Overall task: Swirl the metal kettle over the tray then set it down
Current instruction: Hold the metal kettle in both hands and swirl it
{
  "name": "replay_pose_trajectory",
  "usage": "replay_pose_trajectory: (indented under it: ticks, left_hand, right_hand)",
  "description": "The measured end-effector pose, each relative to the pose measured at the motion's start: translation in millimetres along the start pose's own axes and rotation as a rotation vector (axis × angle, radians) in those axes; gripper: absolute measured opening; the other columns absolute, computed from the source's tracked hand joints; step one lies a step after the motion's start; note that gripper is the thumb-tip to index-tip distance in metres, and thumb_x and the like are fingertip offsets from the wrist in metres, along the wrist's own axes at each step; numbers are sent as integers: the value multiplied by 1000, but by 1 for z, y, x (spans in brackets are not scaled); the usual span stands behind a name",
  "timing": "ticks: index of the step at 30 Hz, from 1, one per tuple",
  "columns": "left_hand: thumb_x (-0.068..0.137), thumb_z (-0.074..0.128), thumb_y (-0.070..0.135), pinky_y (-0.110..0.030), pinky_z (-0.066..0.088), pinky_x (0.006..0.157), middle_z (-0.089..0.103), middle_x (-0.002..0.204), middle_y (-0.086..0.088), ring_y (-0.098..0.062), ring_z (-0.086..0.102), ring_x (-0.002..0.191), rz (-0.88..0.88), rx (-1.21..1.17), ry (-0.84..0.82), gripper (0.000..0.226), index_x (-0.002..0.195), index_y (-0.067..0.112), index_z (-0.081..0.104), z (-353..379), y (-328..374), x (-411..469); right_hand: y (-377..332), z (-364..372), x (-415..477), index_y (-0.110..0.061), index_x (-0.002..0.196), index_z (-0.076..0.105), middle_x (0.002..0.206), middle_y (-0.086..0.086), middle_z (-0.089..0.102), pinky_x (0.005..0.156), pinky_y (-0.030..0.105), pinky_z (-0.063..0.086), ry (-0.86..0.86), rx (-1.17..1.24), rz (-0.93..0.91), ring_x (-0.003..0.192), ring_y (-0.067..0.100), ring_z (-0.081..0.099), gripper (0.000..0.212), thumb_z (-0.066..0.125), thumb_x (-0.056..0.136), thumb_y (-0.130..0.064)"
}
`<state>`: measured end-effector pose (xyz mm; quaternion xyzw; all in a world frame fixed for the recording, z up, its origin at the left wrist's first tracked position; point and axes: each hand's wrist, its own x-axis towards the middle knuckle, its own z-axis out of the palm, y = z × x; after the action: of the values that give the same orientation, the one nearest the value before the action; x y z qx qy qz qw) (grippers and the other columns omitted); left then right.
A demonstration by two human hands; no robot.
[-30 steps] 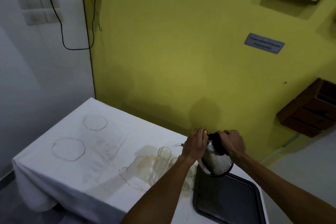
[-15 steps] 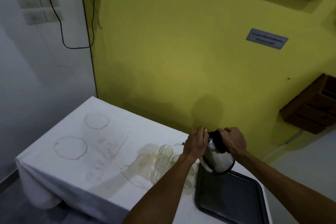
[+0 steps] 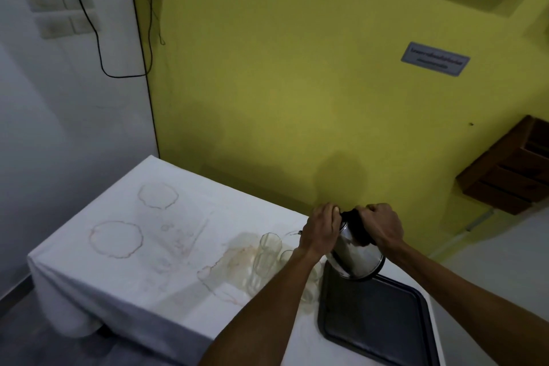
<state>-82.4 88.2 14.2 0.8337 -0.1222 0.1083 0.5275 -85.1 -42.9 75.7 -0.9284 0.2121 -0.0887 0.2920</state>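
Both hands tilt the metal kettle above the tray
Left hand at 9 o'clock, right hand at 3 o'clock, fingers of both gripping its top

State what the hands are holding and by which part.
Both hold the metal kettle: left hand at its top rim, right hand on the black handle.

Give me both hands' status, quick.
Left hand: closed on the top of the metal kettle.
Right hand: closed on the kettle's black handle, kettle tilted above the tray.
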Motion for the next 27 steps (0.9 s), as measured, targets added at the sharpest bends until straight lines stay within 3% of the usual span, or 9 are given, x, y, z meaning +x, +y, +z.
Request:
replay_pose_trajectory:
  ticks: [10,12,15,17,22,25,27]
  left_hand:
    - [95,-6,58,-42,40,74,59,91,-15,-31,50,85,103,151,-33,79,92,7,55,7,-13,0]
    - [103,5,47,-44,41,73,59,90,-16,-32,50,83,118,184,-34,66,90,6,56,4,-8,-3]
    - [102,38,22,-45,43,69,60,88,-18,-35,51,82,142,210,-21,29,88,5,58,-2,-4,-5]
    - [101,43,18,-45,40,68,60,87,-18,-35,52,80,180,231,-20,25,87,4,59,-4,-4,-5]
    - [103,26,26,-44,40,69,61,85,-15,-31,52,78,298,353,-71,42,87,6,59,-9,0,-4]
    - [102,27,24,-43,38,69,61,86,-14,-30,51,79,276,360,-101,38,88,8,59,-10,-1,-7]
    - [105,14,23,-43,34,67,59,87,-14,-31,49,80,275,392,-101,49,89,7,57,-6,-6,-13]
  right_hand:
    - [17,13,-8,-7,61,66,63,15,61,57,33,40,-11,138,76,60,31,56,32,61,86,-28]
    - [23,18,-12,-8,59,64,61,13,60,58,35,39,-1,203,108,60,31,53,33,61,85,-26]
    - [31,27,-18,-11,60,65,63,13,61,62,37,42,5,308,183,63,29,53,30,62,85,-27]
    - [36,32,-21,-11,62,66,69,15,64,66,39,45,6,368,221,67,28,56,27,61,83,-27]
    - [45,36,-23,-15,55,61,72,17,65,73,48,51,28,476,227,73,25,56,28,60,83,-18]
    - [52,40,-19,-12,50,60,66,16,60,67,43,46,-28,495,245,71,24,52,30,59,70,-34]
    - [52,40,-18,-12,57,65,69,22,63,65,42,47,-57,484,236,68,26,52,32,55,61,-43]
